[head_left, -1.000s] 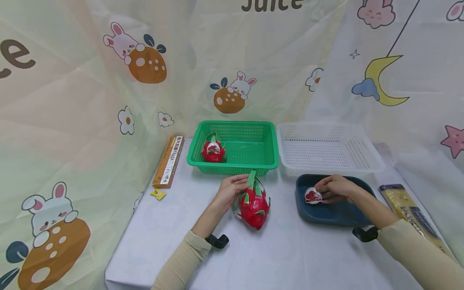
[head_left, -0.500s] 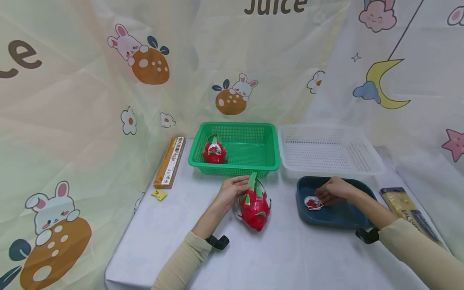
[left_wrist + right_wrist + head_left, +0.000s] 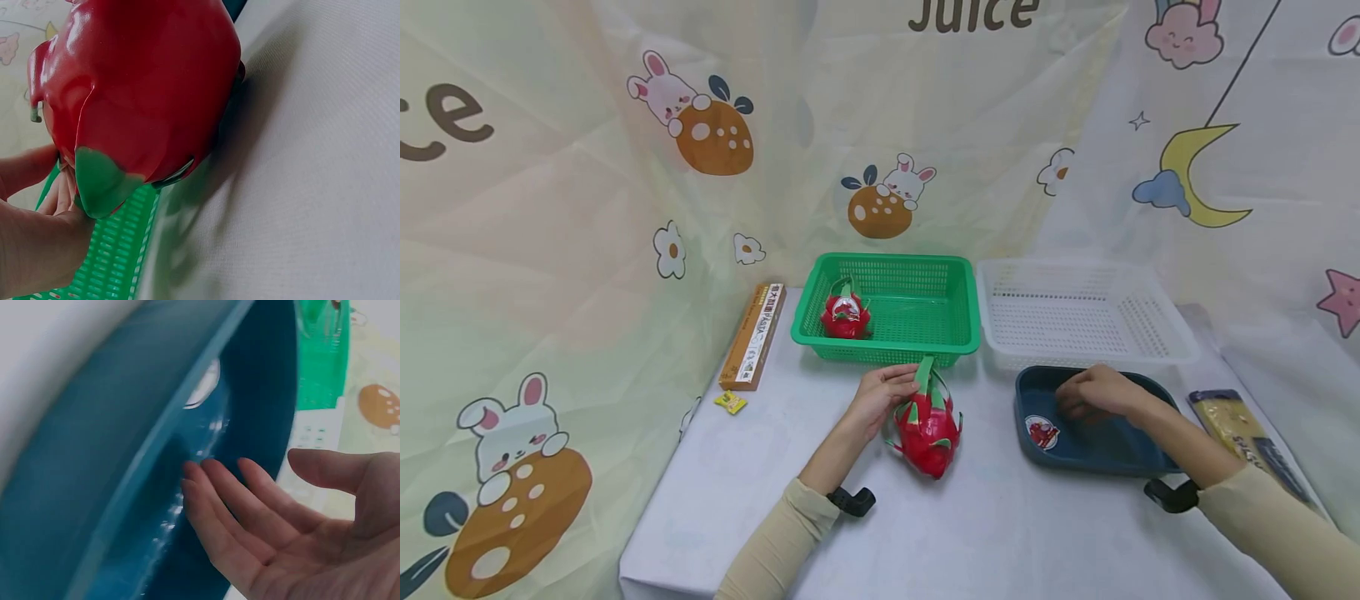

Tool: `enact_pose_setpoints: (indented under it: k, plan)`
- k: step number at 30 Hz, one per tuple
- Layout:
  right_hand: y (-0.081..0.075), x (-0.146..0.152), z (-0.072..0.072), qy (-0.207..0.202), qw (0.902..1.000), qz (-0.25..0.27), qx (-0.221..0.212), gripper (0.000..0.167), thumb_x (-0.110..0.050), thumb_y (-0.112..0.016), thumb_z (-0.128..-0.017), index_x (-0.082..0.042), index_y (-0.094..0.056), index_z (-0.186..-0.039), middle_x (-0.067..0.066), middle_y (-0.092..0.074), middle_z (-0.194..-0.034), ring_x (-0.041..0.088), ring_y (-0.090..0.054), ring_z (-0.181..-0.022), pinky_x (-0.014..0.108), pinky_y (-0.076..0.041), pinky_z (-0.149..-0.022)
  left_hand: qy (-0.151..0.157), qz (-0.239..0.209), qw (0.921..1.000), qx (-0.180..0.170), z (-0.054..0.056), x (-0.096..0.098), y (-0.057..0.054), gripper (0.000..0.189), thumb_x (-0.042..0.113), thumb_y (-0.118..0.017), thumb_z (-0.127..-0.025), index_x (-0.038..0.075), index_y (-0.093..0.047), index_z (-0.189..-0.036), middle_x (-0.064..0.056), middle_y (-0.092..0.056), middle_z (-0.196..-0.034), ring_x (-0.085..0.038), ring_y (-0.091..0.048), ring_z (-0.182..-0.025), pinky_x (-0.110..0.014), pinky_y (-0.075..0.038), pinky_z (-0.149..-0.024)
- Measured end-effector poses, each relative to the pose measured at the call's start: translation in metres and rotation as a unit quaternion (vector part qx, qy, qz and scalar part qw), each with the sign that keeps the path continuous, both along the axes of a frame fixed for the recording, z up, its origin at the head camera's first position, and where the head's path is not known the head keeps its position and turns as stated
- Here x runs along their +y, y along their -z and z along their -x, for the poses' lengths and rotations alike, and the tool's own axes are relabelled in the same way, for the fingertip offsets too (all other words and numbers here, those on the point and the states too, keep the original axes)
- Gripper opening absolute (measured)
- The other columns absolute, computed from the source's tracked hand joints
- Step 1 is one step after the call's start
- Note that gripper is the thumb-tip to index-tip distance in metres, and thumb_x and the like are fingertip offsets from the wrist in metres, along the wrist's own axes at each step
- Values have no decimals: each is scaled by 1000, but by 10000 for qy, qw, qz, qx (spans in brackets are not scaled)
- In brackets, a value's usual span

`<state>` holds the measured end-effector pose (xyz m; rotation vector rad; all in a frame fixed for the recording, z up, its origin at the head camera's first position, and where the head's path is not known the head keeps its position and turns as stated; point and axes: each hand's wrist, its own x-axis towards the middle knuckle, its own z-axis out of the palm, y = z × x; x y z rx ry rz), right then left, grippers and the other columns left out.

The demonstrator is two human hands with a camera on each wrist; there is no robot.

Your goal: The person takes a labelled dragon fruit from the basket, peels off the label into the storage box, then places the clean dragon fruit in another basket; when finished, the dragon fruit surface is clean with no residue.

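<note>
My left hand (image 3: 883, 398) pinches a toy dragon fruit (image 3: 928, 433) near its green top. In the left wrist view the glossy red body of the dragon fruit (image 3: 144, 75) fills the upper part, with the left hand (image 3: 44, 231) at its green tip. A dark blue tray (image 3: 1105, 457) stands to the right, and my right hand (image 3: 1097, 393) reaches down into it. Seen from the right wrist, the fingers of the right hand (image 3: 269, 519) are loosely bent with nothing between them. A round red-and-white sticker (image 3: 1042, 432) lies at the tray's left end, apart from the fingers.
Behind are a green basket (image 3: 887, 350) holding a smaller dragon fruit (image 3: 846, 317) with a label, and a white basket (image 3: 1082, 357). A pasta box (image 3: 752, 337) and yellow candy (image 3: 731, 402) lie left; a gold packet (image 3: 1243, 433) lies right.
The right hand has let go of the sticker and shifted slightly right. The sticker has moved nearer the tray's front left corner. The left hand and its dragon fruit stay in place.
</note>
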<state>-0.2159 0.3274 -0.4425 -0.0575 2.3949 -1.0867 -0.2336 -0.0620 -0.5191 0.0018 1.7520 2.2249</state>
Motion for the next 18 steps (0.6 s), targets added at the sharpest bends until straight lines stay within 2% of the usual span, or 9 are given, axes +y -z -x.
enact_pose_setpoints:
  k: [4,9,14,18]
  plan:
    - [-10,-7,-2,150,9996,123,225,47,-26,-55,-109,14,-60,-134,27,-71,-124,38,-71,-111,46,-64,-87,-4,5,10000,0,0,0,1,43,5,-75,-95,-1,-66,-136,-17,-71,-128,-14,-71,-106,-28,-60,-94]
    - [-31,-24,-9,111,9971,598,457,53,-31,-59,-108,12,-56,-139,24,-71,-127,37,-70,-114,42,-63,-90,-15,1,10000,32,0,-1,0,43,6,-75,-95,-1,-66,-136,-17,-72,-127,-14,-72,-105,-28,-60,-94]
    - [-46,-42,-19,-72,9924,1097,552,54,-31,-61,-108,10,-55,-142,25,-68,-132,38,-69,-117,44,-62,-93,-23,-26,10000,6,0,-1,0,43,4,-75,-94,-1,-66,-136,-16,-72,-127,-14,-72,-105,-27,-60,-92]
    - [-48,-56,-24,-196,9889,1363,561,50,-29,-62,-107,7,-57,-141,24,-68,-132,41,-68,-119,48,-62,-93,-17,-26,10000,1,1,0,1,44,4,-75,-94,-1,-66,-136,-16,-72,-127,-14,-72,-105,-27,-60,-92]
